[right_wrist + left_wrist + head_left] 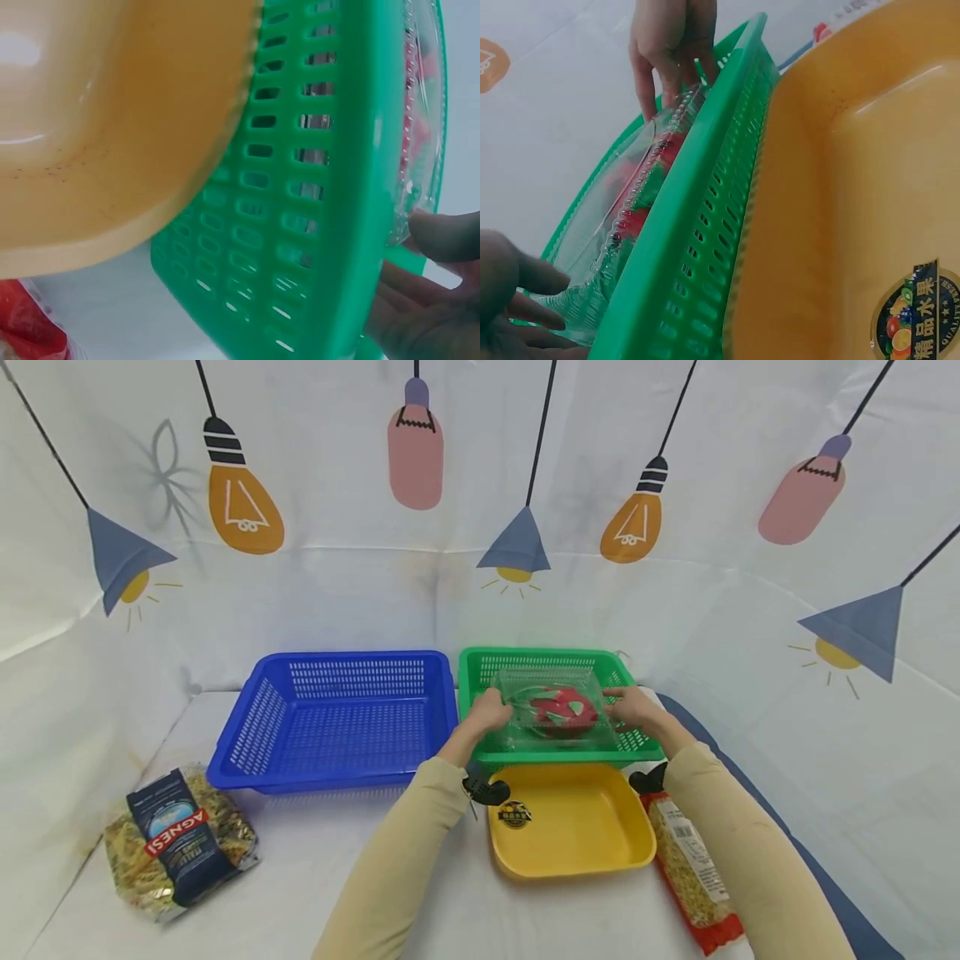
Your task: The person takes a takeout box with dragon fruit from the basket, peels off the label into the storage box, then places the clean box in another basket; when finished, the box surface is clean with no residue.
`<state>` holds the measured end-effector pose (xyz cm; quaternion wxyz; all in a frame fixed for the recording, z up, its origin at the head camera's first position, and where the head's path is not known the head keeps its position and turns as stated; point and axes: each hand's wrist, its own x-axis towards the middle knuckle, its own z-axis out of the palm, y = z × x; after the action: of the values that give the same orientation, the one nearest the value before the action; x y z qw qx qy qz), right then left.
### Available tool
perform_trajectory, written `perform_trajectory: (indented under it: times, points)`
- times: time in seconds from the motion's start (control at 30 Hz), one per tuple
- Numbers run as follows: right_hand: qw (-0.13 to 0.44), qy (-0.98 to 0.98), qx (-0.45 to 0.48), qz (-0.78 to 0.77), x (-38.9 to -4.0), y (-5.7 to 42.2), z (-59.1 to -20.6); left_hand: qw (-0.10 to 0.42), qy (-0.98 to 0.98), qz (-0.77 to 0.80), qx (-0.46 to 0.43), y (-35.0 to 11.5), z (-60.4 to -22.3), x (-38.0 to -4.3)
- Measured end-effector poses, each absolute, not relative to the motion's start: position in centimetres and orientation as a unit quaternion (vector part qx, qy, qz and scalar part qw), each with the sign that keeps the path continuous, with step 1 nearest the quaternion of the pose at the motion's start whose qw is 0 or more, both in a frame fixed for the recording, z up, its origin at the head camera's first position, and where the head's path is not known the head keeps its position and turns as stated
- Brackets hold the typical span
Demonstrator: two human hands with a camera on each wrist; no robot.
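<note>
A clear plastic clamshell box [517,681] with a red and green dragon fruit [564,708] in it sits within the green basket [474,662]. My left hand [489,712] holds the box's left edge, its thumb and fingers on either side in the left wrist view. At the opposite end, my right hand [637,708] grips the right edge. The right wrist view has that thumb against the clear plastic, while the basket rim partly hides the other fingers [405,289].
In front of the green basket stands a yellow tray [573,827]. A blue basket [360,731] lies to its left. One pasta bag [180,843] rests at the far left, and a red-ended bag [693,868] lies partly under the right forearm. A white printed curtain [337,593] hangs behind.
</note>
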<state>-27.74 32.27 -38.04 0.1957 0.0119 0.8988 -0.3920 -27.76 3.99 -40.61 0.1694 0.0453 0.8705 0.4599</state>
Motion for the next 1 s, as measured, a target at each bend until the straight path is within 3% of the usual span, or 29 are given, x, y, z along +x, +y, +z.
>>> perform_trajectory:
  times: [0.13,0.5,1.0]
  points:
    - [0.198,0.892,0.022,-0.406,-27.5,32.2,-38.2,0.189,0.849,0.49,0.056,3.6,-40.5,-27.0]
    - [0.184,0.894,0.022,-0.407,-26.6,31.7,-38.5,0.133,0.893,0.421,0.083,4.0,-40.8,-25.8]
    - [0.161,0.91,0.019,-0.382,-25.0,30.6,-39.1,0.133,0.892,0.418,0.11,3.8,-40.8,-24.2]
